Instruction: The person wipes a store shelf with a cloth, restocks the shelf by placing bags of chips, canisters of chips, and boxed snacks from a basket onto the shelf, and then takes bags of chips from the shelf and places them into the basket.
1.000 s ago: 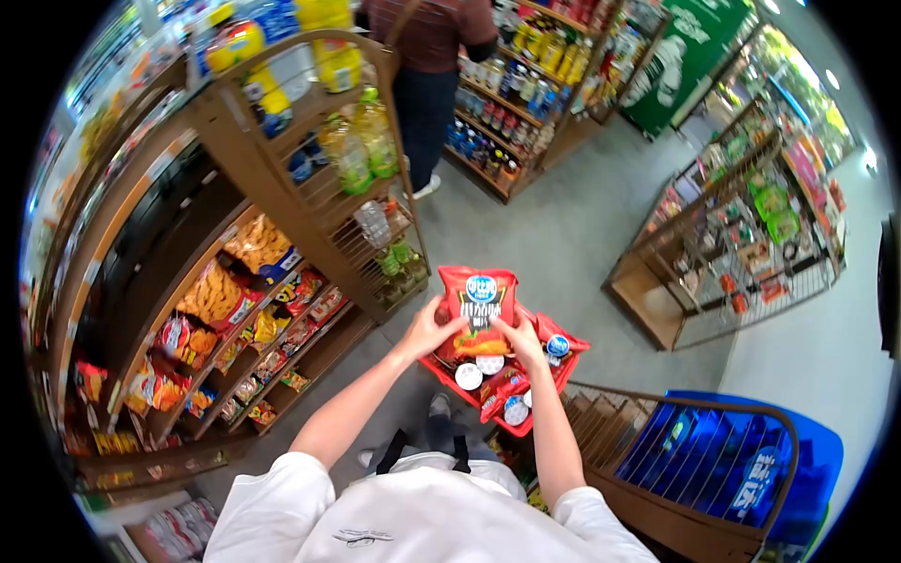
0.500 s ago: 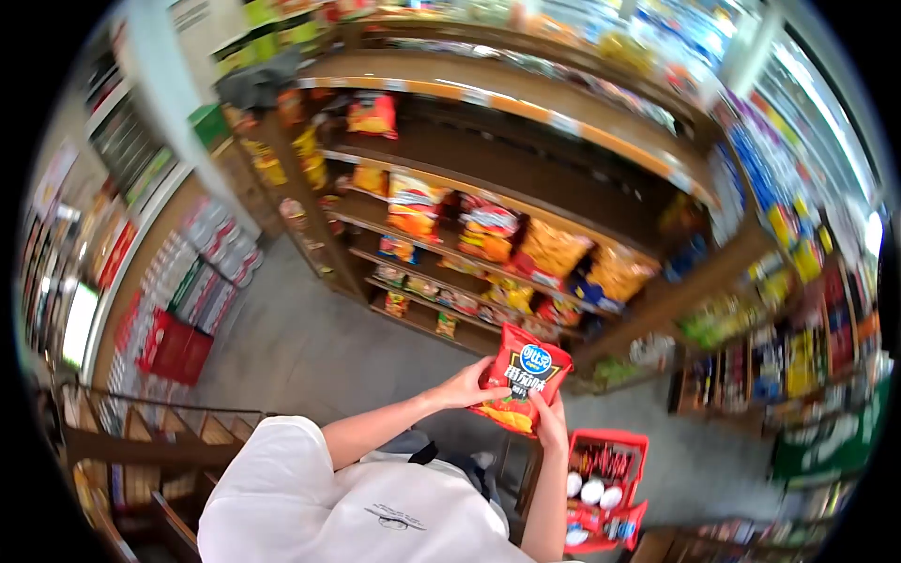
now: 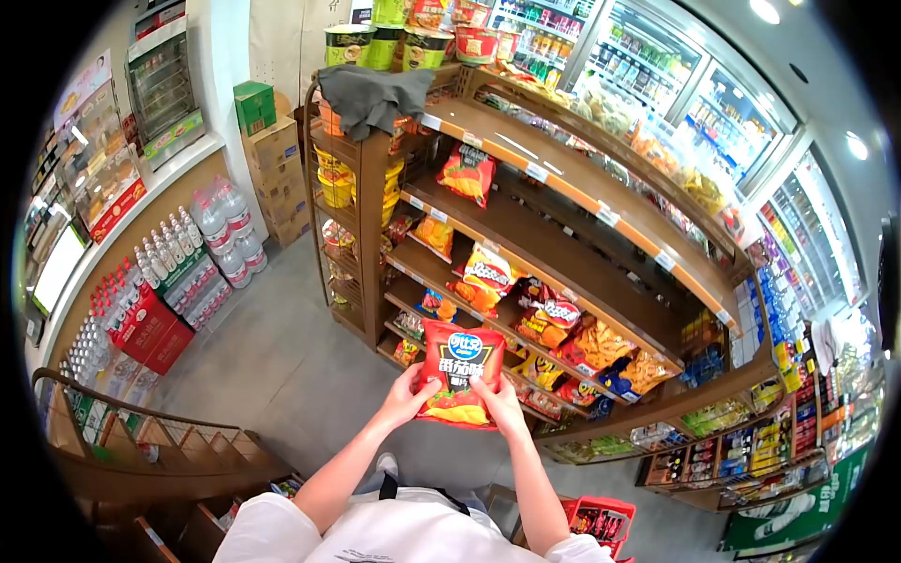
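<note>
A red chip bag with a blue logo is held upright in front of me. My left hand grips its lower left side, and my right hand grips its lower right side, thumbs on the front. Beyond it stands a brown shelf unit with a similar red bag on an upper shelf. Lower shelves hold orange and white chip bags and other snacks. Below right, partly hidden by my sleeve, is a red basket with packages inside.
A grey cloth hangs over the shelf's top left corner. Bottled drinks and a red case stand on the floor at left beside a counter. A curved brown rack is at lower left. Refrigerators line the back.
The view has swung left from the aisle to the snack shelf. The bag has moved away from above the basket and now faces the shelf, still in both hands.
</note>
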Demonstrator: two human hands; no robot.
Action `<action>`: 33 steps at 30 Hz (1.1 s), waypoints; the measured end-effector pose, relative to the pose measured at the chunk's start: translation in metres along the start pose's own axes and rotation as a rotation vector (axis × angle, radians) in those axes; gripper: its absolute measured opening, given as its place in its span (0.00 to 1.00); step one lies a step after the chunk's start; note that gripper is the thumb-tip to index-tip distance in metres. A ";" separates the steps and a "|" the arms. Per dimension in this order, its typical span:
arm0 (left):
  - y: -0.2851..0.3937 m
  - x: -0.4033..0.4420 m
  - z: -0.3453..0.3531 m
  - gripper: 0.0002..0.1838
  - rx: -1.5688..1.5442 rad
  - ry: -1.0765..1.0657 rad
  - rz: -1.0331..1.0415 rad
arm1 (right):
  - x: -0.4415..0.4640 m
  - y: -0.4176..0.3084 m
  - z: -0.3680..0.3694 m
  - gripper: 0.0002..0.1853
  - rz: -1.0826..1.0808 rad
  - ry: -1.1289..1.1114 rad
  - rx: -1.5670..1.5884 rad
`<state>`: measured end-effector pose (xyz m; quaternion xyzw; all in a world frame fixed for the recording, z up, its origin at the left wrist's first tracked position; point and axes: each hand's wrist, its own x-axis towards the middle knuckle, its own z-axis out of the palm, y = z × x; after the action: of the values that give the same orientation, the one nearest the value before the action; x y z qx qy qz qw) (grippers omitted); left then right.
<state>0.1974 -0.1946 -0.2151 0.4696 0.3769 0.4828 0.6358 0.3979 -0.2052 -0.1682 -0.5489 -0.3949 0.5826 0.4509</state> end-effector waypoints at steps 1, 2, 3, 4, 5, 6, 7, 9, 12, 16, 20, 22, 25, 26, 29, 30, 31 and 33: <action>0.002 0.001 -0.008 0.26 0.033 0.017 0.000 | 0.003 -0.002 0.004 0.31 0.022 -0.031 -0.028; 0.002 0.004 -0.014 0.26 0.037 0.027 0.019 | 0.006 -0.003 0.007 0.32 0.040 -0.064 -0.040; 0.004 0.006 -0.021 0.26 0.032 0.024 0.021 | 0.007 -0.004 0.008 0.33 0.061 -0.095 -0.051; 0.005 0.008 -0.025 0.26 0.024 0.034 0.012 | 0.007 -0.006 0.008 0.33 0.066 -0.086 -0.059; 0.004 0.010 -0.028 0.26 0.016 0.043 -0.004 | 0.005 -0.007 0.008 0.34 0.077 -0.166 -0.117; 0.002 0.016 -0.029 0.26 -0.051 0.055 -0.021 | 0.009 -0.011 0.007 0.35 0.097 -0.249 -0.172; -0.001 0.021 -0.028 0.26 -0.061 0.051 -0.030 | 0.012 -0.014 0.006 0.35 0.107 -0.241 -0.177; -0.003 0.032 -0.024 0.26 -0.070 0.063 0.000 | 0.020 -0.022 0.007 0.37 0.107 -0.215 -0.178; 0.041 0.069 -0.016 0.30 0.038 -0.007 0.068 | 0.046 -0.049 -0.004 0.34 0.055 -0.106 -0.133; 0.126 0.134 0.000 0.38 0.404 -0.209 0.222 | 0.087 -0.116 -0.012 0.30 -0.097 0.043 -0.048; 0.144 0.197 0.023 0.33 0.509 -0.184 0.324 | 0.151 -0.147 -0.038 0.29 -0.277 0.063 -0.081; 0.161 0.220 0.039 0.31 0.616 -0.120 0.353 | 0.175 -0.156 -0.044 0.28 -0.318 0.104 -0.083; 0.149 0.266 0.046 0.30 0.780 -0.055 0.378 | 0.206 -0.170 -0.054 0.25 -0.365 0.142 -0.134; 0.142 0.280 0.046 0.29 0.895 -0.013 0.490 | 0.214 -0.172 -0.057 0.24 -0.371 0.150 -0.118; 0.121 0.311 0.048 0.29 1.036 0.050 0.596 | 0.256 -0.154 -0.074 0.23 -0.452 0.295 -0.225; 0.127 0.315 0.054 0.30 0.946 0.032 0.424 | 0.263 -0.154 -0.073 0.25 -0.478 0.299 -0.166; 0.131 0.322 0.056 0.30 0.913 -0.016 0.391 | 0.271 -0.156 -0.073 0.27 -0.449 0.349 -0.243; 0.124 0.341 0.055 0.29 0.869 -0.015 0.434 | 0.294 -0.150 -0.075 0.28 -0.512 0.347 -0.195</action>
<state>0.3018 0.1341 -0.0894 0.7630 0.4322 0.3988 0.2681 0.4894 0.1165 -0.1143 -0.5635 -0.4915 0.3072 0.5887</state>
